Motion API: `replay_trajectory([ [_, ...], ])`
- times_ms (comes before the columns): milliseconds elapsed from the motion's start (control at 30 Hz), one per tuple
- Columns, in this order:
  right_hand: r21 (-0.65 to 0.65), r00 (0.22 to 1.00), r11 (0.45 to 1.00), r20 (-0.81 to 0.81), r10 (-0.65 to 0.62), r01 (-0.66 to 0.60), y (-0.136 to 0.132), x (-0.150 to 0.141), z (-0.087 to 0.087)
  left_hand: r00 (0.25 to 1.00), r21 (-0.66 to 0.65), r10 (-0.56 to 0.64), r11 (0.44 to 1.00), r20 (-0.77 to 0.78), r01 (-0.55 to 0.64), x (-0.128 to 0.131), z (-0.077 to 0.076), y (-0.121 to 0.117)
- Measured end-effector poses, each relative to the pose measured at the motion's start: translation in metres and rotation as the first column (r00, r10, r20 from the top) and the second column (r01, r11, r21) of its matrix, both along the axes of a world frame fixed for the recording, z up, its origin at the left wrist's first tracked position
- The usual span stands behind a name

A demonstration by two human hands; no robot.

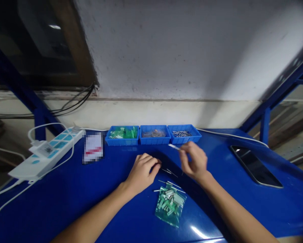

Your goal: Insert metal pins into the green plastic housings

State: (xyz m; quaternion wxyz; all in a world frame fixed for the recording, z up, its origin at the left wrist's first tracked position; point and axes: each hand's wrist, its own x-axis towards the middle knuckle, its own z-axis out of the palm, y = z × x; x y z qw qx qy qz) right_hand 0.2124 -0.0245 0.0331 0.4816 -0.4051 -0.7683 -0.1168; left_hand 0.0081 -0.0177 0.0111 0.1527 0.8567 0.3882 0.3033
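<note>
My right hand [195, 160] is closed, thumb and fingers pinching the end of a thin whitish strip [173, 146] that points left, above the table. My left hand [144, 170] is closed with its fingers curled and thumb close to them; whatever lies in the grip is hidden. Between the hands a few thin metal pins [169, 171] lie on the blue tabletop. Nearer to me is a green see-through plastic bag [178, 219] with small metal pieces and whitish parts in it or on it. Several thin metal rods [175, 184] lie across its far end.
Three blue trays stand in a row by the wall: one with green packets [126, 132], one with brownish small items [154, 133], one with metal pins [181, 134]. A power strip [62, 141] with cables and a blurred card [93, 147] are left; a phone [255, 165] lies right.
</note>
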Motion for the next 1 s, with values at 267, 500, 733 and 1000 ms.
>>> replay_trajectory([
  [267,-0.287,0.866,0.818,0.115,-0.487,0.498,0.022,0.036,0.01,0.966,0.069,-0.13,0.986,-0.224,0.149,0.01,-0.007,-0.005],
  [500,-0.581,0.969,0.814,-0.21,-0.132,-0.015,0.019,-0.005,-0.028,0.965,0.047,-0.096,0.993,-0.242,0.111,0.001,-0.004,-0.003],
  [733,-0.607,0.854,0.726,-0.517,-0.055,-0.321,0.011,-0.03,-0.032,0.998,-0.007,-0.04,0.999,-0.041,0.04,0.001,-0.008,0.001],
  [1000,-0.506,0.968,0.839,0.033,0.249,-0.199,-0.004,-0.026,-0.017,0.942,-0.175,0.081,0.984,0.327,-0.024,-0.004,-0.018,0.01],
])
